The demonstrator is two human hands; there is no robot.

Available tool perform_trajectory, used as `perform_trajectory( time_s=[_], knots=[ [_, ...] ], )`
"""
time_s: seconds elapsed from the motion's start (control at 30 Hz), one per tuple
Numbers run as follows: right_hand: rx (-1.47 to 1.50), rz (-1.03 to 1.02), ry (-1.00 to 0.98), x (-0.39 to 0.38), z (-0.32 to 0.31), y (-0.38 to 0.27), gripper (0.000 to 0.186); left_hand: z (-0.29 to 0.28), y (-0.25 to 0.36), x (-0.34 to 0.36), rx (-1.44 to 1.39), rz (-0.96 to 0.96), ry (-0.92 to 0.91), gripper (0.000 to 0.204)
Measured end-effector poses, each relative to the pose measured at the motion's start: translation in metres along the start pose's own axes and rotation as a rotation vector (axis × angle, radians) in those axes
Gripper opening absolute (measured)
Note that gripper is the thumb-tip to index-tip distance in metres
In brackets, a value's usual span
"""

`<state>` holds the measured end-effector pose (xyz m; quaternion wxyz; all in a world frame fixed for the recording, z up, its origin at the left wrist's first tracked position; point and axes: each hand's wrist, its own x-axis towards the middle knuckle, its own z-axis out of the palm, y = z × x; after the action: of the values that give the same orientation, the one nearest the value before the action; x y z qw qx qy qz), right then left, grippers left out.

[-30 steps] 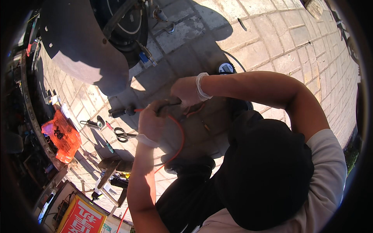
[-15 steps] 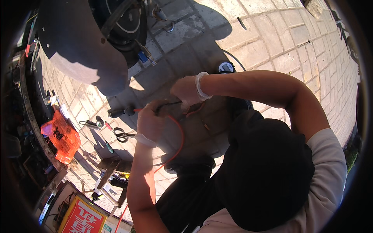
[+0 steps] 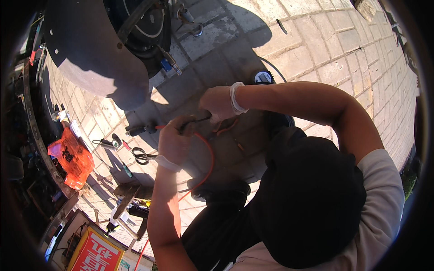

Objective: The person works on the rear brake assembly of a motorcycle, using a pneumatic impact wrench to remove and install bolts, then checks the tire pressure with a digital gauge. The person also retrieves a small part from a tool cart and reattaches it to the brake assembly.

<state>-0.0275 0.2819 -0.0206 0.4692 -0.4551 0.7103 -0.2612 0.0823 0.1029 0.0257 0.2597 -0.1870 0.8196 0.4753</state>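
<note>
My left hand (image 3: 174, 140) and my right hand (image 3: 218, 104), in pale translucent gloves, are closed on a thin dark piece (image 3: 201, 119) stretched between them; its exact kind is unclear. A red hose (image 3: 210, 158) curves under and beside my left hand. Just left of that hand lies a dark tool (image 3: 136, 131) on the pavers, with black-handled scissors (image 3: 141, 156) below it. A short red strand (image 3: 226, 129) lies beneath my right hand, and a round digital gauge (image 3: 263, 77) sits beyond it.
A large dark metal guard and wheel (image 3: 97, 49) stand at upper left, near a blue fitting (image 3: 166, 65). An orange plastic bag (image 3: 73, 158), small hand tools (image 3: 106, 143), a stool-like frame (image 3: 129, 198) and a red-yellow sign (image 3: 97, 250) are at left. Pavers (image 3: 334, 45) extend rightward.
My left hand has shifted slightly up and leftward. My right hand has moved very little, and both still grip the dark piece.
</note>
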Motion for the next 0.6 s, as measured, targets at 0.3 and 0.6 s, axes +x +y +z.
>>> perform_trajectory(
  time_s=[0.3, 0.6],
  knots=[
    [-0.033, 0.057, 0.099, -0.005, 0.006, -0.006, 0.028, -0.002, -0.003, 0.0, -0.041, 0.09, 0.044, 0.018],
    [0.221, 0.046, 0.078, -0.005, 0.006, 0.001, 0.031, -0.004, 0.01, -0.007, -0.338, -0.071, 0.075, 0.018]
  ],
)
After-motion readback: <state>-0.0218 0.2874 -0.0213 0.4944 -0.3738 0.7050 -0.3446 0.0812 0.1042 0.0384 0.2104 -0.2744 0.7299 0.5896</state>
